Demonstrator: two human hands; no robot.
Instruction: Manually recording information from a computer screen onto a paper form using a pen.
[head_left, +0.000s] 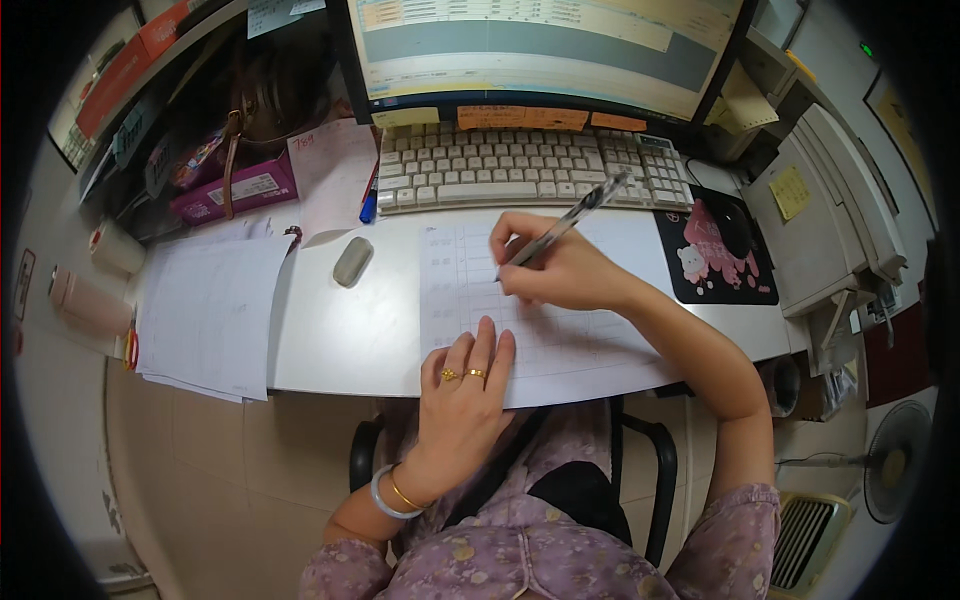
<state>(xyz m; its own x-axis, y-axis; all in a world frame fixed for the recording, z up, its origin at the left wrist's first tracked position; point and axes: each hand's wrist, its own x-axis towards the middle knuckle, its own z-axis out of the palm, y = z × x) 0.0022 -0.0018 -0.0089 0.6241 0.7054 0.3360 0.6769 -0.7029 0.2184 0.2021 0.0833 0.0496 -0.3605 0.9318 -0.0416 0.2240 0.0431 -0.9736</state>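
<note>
A sheet of paper with a printed grid (570, 352) lies on the white desk in front of me. My right hand (555, 262) grips a pen (580, 212) with a clear barrel, its tip at the upper left part of the grid. Flat on the sheet's lower left edge rests my left hand (465, 385), fingers stretched out and holding nothing. Two gold rings show on its fingers, and bangles circle the wrist. Left of the sheet is a grey oval object (352, 262), perhaps an eraser or a computer mouse.
A white keyboard (480, 190) stands below the monitor (560, 55). To the right are a black mouse (733, 232) on a patterned mouse pad (700, 285) and a printer (835, 215). Stacked papers (205, 310), a purple box (240, 192) and a pink bottle (90, 300) are at the left.
</note>
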